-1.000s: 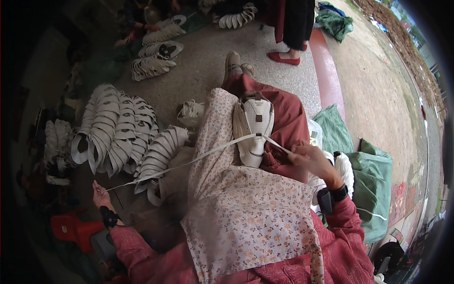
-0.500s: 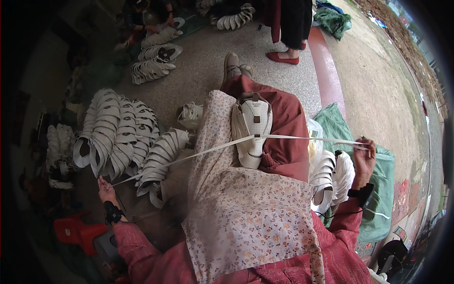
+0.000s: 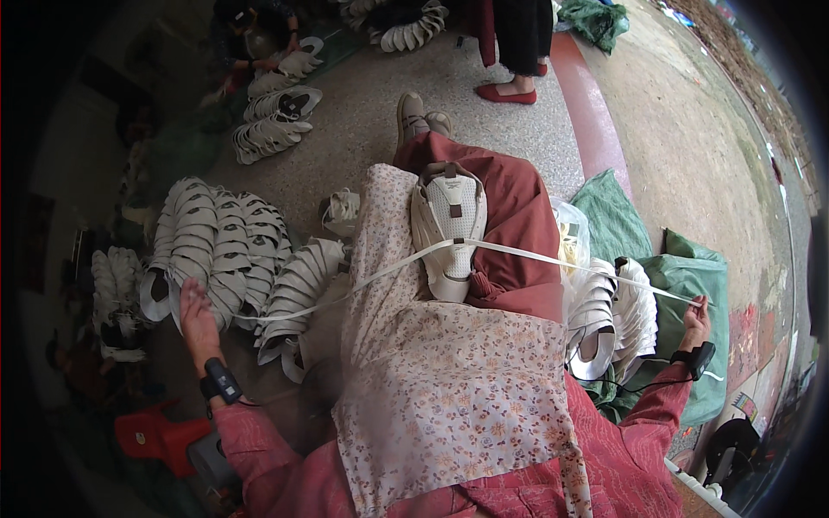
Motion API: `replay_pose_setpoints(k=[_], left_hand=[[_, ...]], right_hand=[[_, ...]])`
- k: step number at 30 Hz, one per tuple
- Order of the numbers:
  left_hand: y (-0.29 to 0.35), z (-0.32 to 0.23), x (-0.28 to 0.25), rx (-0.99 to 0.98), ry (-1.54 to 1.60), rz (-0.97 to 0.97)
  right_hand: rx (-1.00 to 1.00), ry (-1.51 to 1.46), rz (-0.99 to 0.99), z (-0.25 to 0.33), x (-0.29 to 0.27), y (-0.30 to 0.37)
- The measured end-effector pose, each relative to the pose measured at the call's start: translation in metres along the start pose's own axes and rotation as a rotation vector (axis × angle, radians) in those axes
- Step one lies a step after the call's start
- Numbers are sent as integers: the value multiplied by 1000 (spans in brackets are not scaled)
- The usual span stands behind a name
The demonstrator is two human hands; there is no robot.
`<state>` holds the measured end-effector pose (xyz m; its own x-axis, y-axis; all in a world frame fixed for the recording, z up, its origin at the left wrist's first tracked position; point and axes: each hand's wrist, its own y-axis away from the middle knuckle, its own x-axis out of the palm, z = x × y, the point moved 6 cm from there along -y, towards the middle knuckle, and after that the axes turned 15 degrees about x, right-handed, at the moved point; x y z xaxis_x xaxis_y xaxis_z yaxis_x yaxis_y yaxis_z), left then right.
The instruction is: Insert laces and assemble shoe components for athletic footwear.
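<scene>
A beige-and-white shoe upper [image 3: 458, 207] with a perforated tongue lies on my lap, its toe end toward me. A flat white shoelace [image 3: 509, 251] passes through a small loop on the tongue and stretches out to both sides. At the right, my right hand [image 3: 696, 323] is closed, pinching one end of the lace. My left hand [image 3: 199, 324] is raised beside the stacked uppers at the left, fingers extended and apart. The lace's left end hangs a little to the right of that hand and appears separate from it. The lace sags slightly on both sides.
Nested rows of white uppers [image 3: 229, 229] stand on the floor at left; more uppers [image 3: 626, 306] sit beside green sacking [image 3: 691, 337] at right. A red plastic object [image 3: 155, 438] is at lower left. Another person in red shoes [image 3: 508, 93] stands ahead; a co-worker [image 3: 259, 39] handles uppers.
My left hand has moved up and its fingers have opened, apparently letting go of the lace. My right hand has moved outward and slightly down. The taut lace has become slacker.
</scene>
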<state>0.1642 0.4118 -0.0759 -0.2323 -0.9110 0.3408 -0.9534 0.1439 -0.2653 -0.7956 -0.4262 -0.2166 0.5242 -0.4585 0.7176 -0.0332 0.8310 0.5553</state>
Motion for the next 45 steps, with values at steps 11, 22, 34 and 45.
replay_pose_setpoints(k=[11,22,34,45], left_hand=[[150,16,461,229,-408,1268],[167,78,484,259,-585,1367],[183,68,484,486,-676,1287],[178,87,486,612,-613,1344]], right_hand=[[-90,1069,814,-409,276,260],[-913,1795,1200,-505,266,326],[-748,1742,1248,-510,272,329],[-378,1842,982,-520,263,312]])
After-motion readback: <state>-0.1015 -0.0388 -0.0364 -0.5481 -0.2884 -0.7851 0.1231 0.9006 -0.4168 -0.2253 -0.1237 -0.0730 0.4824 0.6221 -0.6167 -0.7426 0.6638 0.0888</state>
